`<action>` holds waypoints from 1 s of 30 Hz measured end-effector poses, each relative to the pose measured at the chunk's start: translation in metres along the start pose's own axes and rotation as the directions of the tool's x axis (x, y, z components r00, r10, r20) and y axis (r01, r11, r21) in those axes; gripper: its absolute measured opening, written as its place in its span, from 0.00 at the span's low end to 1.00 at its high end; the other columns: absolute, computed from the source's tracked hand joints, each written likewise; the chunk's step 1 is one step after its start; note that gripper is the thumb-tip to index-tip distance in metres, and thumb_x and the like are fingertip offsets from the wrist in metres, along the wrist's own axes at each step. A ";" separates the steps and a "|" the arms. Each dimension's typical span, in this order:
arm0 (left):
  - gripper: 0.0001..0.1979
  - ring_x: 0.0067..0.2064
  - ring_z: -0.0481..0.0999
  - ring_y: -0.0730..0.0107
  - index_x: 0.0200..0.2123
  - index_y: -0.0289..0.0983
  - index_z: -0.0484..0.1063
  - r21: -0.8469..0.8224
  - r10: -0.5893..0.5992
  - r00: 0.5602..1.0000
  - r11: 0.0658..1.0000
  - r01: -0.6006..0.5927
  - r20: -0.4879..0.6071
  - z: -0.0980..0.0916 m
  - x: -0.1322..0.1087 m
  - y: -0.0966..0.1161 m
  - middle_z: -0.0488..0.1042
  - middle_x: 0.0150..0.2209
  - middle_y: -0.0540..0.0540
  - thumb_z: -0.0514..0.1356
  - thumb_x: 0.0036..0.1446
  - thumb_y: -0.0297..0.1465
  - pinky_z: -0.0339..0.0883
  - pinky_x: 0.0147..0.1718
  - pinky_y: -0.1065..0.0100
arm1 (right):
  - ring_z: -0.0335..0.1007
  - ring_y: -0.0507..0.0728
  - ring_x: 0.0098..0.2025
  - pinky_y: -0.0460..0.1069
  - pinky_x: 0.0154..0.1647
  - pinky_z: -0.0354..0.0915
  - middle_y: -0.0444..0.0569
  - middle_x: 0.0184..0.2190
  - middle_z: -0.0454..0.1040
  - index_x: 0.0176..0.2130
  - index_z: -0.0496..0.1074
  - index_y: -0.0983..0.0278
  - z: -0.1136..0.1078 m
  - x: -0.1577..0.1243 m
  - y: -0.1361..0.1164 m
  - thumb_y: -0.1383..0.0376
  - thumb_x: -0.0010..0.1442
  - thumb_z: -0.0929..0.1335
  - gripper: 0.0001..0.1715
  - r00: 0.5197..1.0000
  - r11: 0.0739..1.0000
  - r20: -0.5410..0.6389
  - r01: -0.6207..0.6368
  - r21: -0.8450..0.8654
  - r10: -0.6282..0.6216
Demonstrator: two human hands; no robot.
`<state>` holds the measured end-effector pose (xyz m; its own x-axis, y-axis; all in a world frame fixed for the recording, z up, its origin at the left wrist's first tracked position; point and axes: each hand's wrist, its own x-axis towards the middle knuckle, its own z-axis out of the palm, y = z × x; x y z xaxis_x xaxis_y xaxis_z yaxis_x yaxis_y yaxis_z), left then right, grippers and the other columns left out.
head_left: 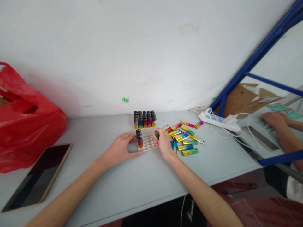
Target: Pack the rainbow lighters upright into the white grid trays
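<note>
A white tray [148,142] with rows of holes lies on the grey table, with several lighters [139,137] standing in its left column. My left hand [120,148] grips the tray's left edge, thumb and fingers curled round it. My right hand [163,142] is closed on a green lighter [157,134] held over the tray's right side. A full block of upright lighters [144,119] stands just behind the tray. Several loose colourful lighters [184,137] lie flat to the right of my right hand.
A red plastic bag [26,119] sits at the left, a dark tablet [39,176] in front of it. A white power strip [219,121] with cables lies at the right. Another person's hand [274,119] works beyond a blue frame [251,63]. White wall behind.
</note>
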<state>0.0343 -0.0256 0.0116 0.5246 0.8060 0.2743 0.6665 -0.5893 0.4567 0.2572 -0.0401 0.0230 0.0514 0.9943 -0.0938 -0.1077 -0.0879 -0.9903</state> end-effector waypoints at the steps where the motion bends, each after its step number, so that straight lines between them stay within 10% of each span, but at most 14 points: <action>1: 0.26 0.38 0.78 0.56 0.39 0.40 0.75 -0.002 0.003 1.000 1.000 -0.003 -0.002 0.000 0.000 -0.001 0.77 0.36 0.46 0.72 0.54 0.56 0.72 0.41 0.58 | 0.45 0.50 0.18 0.49 0.21 0.45 0.39 0.14 0.52 0.17 0.56 0.57 -0.001 0.001 0.002 0.49 0.63 0.60 0.28 1.000 0.999 -0.011 0.023 -0.027 -0.023; 10: 0.26 0.39 0.79 0.57 0.39 0.40 0.74 0.004 -0.012 0.999 1.000 0.012 0.030 -0.001 0.000 0.001 0.77 0.37 0.46 0.70 0.55 0.57 0.72 0.42 0.58 | 0.62 0.55 0.28 0.48 0.29 0.58 0.43 0.24 0.67 0.34 0.74 0.59 -0.011 -0.004 -0.001 0.38 0.74 0.58 0.35 0.976 0.950 0.083 0.217 -0.223 -0.204; 17: 0.25 0.40 0.79 0.56 0.37 0.41 0.73 -0.003 -0.023 0.999 1.000 0.023 0.031 -0.002 -0.001 0.003 0.78 0.38 0.46 0.72 0.54 0.56 0.72 0.43 0.58 | 0.73 0.60 0.44 0.53 0.46 0.69 0.51 0.40 0.76 0.41 0.78 0.59 -0.030 -0.008 -0.021 0.50 0.71 0.71 0.16 0.817 0.664 0.282 0.574 -0.478 -0.503; 24: 0.25 0.40 0.79 0.55 0.39 0.41 0.74 0.006 -0.018 1.000 1.000 0.018 0.025 0.000 -0.002 0.000 0.78 0.38 0.46 0.72 0.55 0.55 0.72 0.44 0.57 | 0.70 0.55 0.29 0.49 0.34 0.63 0.45 0.28 0.80 0.38 0.82 0.59 -0.028 -0.014 -0.022 0.50 0.71 0.72 0.18 0.859 0.718 0.357 0.506 -0.478 -0.367; 30: 0.25 0.41 0.79 0.54 0.40 0.40 0.75 0.006 -0.013 1.000 1.000 0.013 0.023 0.002 -0.001 -0.002 0.79 0.38 0.45 0.72 0.54 0.55 0.74 0.44 0.57 | 0.76 0.59 0.35 0.50 0.39 0.67 0.49 0.35 0.84 0.38 0.84 0.58 -0.031 -0.009 -0.013 0.49 0.70 0.73 0.17 0.788 0.666 0.480 0.598 -0.446 -0.386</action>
<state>0.0330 -0.0257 0.0089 0.5280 0.8119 0.2488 0.6761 -0.5792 0.4554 0.2884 -0.0499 0.0339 -0.3947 0.8464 0.3576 0.4019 0.5090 -0.7612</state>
